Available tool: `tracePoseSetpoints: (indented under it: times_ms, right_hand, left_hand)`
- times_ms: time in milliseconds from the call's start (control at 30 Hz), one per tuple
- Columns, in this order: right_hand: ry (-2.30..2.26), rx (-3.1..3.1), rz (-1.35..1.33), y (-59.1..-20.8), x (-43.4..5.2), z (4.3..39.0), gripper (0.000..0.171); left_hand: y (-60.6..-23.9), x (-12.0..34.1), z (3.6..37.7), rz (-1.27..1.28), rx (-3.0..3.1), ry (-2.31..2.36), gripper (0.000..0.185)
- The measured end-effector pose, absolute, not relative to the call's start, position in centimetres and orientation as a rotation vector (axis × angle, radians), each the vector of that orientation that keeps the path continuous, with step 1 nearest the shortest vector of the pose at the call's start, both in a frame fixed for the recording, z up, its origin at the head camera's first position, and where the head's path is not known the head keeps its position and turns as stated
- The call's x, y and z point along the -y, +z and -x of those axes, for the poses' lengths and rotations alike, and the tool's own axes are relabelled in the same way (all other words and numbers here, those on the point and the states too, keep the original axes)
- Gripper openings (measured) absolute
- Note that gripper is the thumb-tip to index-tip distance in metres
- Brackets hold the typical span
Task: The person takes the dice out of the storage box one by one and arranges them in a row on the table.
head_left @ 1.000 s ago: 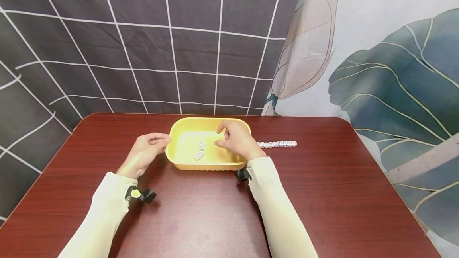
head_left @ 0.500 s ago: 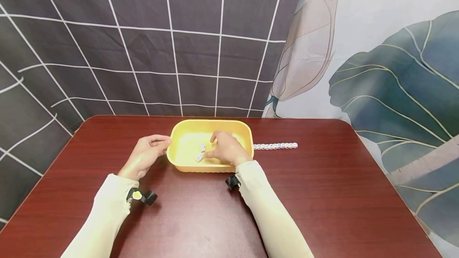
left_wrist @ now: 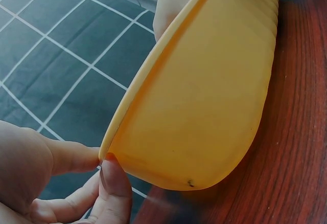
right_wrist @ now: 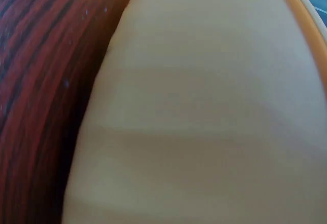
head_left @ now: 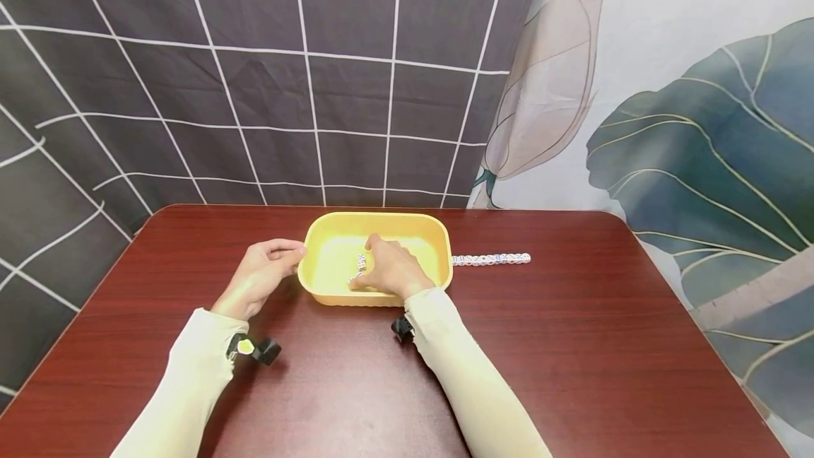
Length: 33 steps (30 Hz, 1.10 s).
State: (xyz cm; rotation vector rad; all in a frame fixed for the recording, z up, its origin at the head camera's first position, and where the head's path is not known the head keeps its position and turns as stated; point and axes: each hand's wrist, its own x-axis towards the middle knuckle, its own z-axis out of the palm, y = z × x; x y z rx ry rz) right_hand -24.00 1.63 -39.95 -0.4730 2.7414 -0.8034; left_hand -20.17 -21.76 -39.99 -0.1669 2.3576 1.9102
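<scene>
The background was filled by a dark gridded cloth (head_left: 254, 90), and at its right a cloth printed with leaves (head_left: 687, 140) was hung. In front, a reddish-brown table (head_left: 604, 345) was seen, over which two pale sleeves (head_left: 473, 366) were stretched. A yellow tub (head_left: 329, 249) was set upright near the table's far edge. Its left rim was pinched between the thumb and fingers of the left hand (head_left: 257, 276). The right hand (head_left: 396, 268) was lowered inside the tub, its grip slack, with thumb and forefinger parted. Beyond the tub's right side a straight row of dice (head_left: 491, 259) was laid; whether the tub was touched by it could not be told. Inside, small white dice (head_left: 361, 259) were clustered beside the right thumb, the nearest partly hidden.
</scene>
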Motion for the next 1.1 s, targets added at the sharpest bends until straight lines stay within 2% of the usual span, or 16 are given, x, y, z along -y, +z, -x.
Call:
tracePoseSetpoints:
  times_ms: [267, 500, 767, 1100]
  right_hand:
    - [-0.73, -2.777, 0.472, -39.9, -1.5, 24.1, 0.058]
    - [-0.719, -2.762, 0.575, -40.0, -1.8, 24.4, 0.054]
    - [-0.681, -2.771, 0.622, -40.1, -2.1, 24.6, 0.036]
    - [-0.689, -2.75, 0.612, -39.9, -3.1, 24.9, 0.041]
  left_hand:
    - [-40.0, 21.8, 20.1, 0.165, -2.367, 1.902, 0.043]
    - [-40.1, 21.9, 20.1, 0.137, -2.347, 1.932, 0.042]
    - [-40.1, 21.9, 20.1, 0.129, -2.34, 1.94, 0.042]
    - [-40.0, 21.8, 20.1, 0.139, -2.349, 1.924, 0.042]
